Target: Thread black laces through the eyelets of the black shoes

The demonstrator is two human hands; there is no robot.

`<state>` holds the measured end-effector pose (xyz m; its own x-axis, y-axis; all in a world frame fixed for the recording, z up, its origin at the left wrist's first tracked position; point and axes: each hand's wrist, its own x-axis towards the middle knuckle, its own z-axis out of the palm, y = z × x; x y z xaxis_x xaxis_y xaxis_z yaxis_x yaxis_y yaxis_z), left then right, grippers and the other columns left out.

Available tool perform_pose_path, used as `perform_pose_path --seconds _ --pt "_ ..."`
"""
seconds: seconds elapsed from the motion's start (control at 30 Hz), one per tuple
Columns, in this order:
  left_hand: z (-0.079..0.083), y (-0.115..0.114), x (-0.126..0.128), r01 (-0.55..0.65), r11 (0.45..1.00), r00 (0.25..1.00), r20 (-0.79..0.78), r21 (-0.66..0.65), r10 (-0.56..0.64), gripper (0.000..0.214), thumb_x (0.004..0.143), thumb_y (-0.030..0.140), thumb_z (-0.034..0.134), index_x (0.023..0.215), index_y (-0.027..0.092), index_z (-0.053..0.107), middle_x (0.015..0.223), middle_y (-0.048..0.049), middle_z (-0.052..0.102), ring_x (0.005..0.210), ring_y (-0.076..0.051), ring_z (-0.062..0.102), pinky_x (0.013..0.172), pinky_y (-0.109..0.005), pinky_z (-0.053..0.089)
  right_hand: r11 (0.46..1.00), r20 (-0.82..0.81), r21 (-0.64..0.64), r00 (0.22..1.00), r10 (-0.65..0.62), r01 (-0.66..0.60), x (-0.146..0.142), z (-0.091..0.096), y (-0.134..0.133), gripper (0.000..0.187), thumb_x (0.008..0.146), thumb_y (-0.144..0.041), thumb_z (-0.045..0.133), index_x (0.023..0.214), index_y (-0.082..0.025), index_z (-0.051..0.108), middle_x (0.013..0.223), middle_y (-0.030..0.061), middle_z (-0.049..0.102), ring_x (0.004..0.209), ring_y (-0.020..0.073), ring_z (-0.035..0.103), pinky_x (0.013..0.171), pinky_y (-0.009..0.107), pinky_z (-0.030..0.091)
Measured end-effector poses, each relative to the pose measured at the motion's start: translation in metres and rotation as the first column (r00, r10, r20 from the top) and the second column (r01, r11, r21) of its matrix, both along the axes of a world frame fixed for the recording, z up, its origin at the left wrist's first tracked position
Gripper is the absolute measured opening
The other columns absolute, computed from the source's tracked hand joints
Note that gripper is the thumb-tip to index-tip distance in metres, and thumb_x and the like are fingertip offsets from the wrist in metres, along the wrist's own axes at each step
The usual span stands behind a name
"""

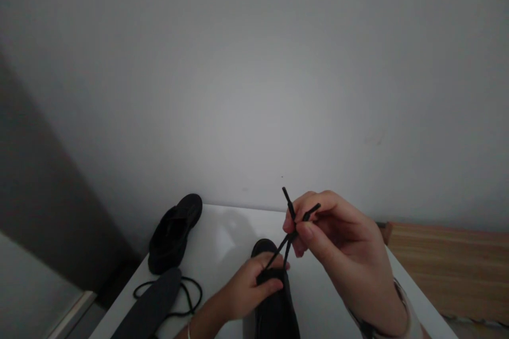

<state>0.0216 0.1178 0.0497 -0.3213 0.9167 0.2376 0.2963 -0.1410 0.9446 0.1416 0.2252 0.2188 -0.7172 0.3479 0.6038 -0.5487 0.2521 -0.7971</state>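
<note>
A black shoe (277,313) rests on the white tabletop (222,254), its toe toward the wall. My left hand (246,286) is closed around the upper part of this shoe, thumb on the near side and fingers across the front. Two ends of a black shoelace (283,246) rise from the shoe and cross. My right hand (338,254) pinches both ends between thumb and fingers above the shoe, and the tips stick out past the fingers.
A second black shoe (175,233) stands at the table's far left. Nearer lie a dark grey insole (153,304) and a loose black lace (194,307). Behind the table rises a pale wall (254,90). A wooden surface (449,270) is at the right, lower than the tabletop.
</note>
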Motion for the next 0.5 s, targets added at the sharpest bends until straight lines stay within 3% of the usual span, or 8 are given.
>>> perform_pose_path --seconds 0.07,0.13,0.33,0.5 --pt "-0.021 0.003 0.008 -0.035 0.999 0.999 0.011 -0.019 0.035 0.033 0.098 0.046 0.052 0.11 0.02 0.069 0.11 -0.0083 0.07 0.106 -0.025 0.062 0.1 -0.039 0.044 1.0 0.007 -0.028 1.0 0.012 -0.012 -0.001 0.0 -0.001 0.008 0.09 -0.032 0.071 0.086 -0.025 0.069 0.078 0.001 0.07 0.057 0.0107 0.058 0.047 0.021 0.05" --pt "-0.029 0.007 0.015 -0.101 0.995 0.995 0.019 -0.007 0.101 0.037 0.102 0.045 0.041 0.098 0.019 0.067 0.099 -0.0068 0.069 0.096 -0.022 0.062 0.091 -0.035 0.046 0.999 0.011 -0.042 1.0 0.025 -0.025 -0.002 0.0 -0.002 0.006 0.091 -0.031 0.07 0.088 -0.026 0.069 0.078 0.0002 0.07 0.055 0.0099 0.057 0.044 0.019 0.048" --pt "-0.03 0.021 0.026 -0.283 0.959 0.958 0.054 0.016 0.282 0.044 0.104 0.047 0.028 0.083 0.02 0.055 0.078 -0.0033 0.06 0.074 -0.02 0.056 0.071 -0.032 0.043 0.993 -0.001 -0.105 0.998 0.056 -0.056 -0.002 0.0 -0.003 0.006 0.09 -0.031 0.071 0.088 -0.025 0.069 0.078 0.0007 0.071 0.054 0.0101 0.057 0.046 0.02 0.049" --pt "-0.023 0.03 0.026 -0.306 0.952 0.951 0.063 0.023 0.304 0.041 0.104 0.044 0.032 0.082 0.022 0.058 0.071 -0.0019 0.06 0.068 -0.02 0.055 0.068 -0.031 0.045 0.982 -0.019 -0.156 0.994 0.103 -0.105 -0.002 0.003 -0.006 0.009 0.088 -0.031 0.073 0.087 -0.023 0.07 0.076 0.0009 0.07 0.056 0.0104 0.058 0.05 0.022 0.051"
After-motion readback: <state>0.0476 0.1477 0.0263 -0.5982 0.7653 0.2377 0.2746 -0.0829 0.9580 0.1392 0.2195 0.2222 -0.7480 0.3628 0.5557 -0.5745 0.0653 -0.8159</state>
